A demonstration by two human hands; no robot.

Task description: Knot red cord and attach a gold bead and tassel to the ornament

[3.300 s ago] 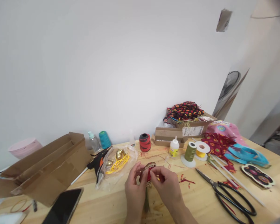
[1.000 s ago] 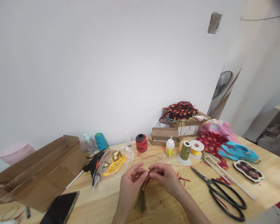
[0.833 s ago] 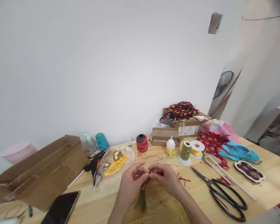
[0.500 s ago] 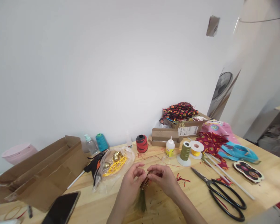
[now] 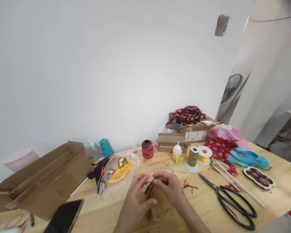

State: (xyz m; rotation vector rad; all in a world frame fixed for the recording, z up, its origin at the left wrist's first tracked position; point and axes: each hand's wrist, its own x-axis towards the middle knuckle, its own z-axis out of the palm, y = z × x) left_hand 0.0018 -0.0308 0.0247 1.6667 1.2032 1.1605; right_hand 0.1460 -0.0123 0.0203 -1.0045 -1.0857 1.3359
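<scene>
My right hand [image 5: 171,188] pinches a small dark red piece with a pale edge [image 5: 149,188] between thumb and fingertips. From its lower end hangs a green thread tassel [image 5: 149,215], partly covered by my left thumb. My left hand [image 5: 135,200] is beside the piece, its thumb spread well away from the fingers. Whether its fingertips touch the piece's far side is hard to see. Red fabric scraps [image 5: 190,186] lie just right of my hands, and black-handled scissors [image 5: 229,200] lie open farther right.
Behind my hands stand a red-and-black thread spool [image 5: 147,149], a glue bottle [image 5: 177,153] and a green thread spool [image 5: 193,157]. A plastic bag with gold bells and yellow cord [image 5: 118,171], a phone [image 5: 64,216] and a cardboard box [image 5: 55,178] are left. White sticks [image 5: 242,186] lie right.
My left thumb has come off the piece and swung down and away from the fingers. My right hand keeps its pinch, with the piece tilted slightly.
</scene>
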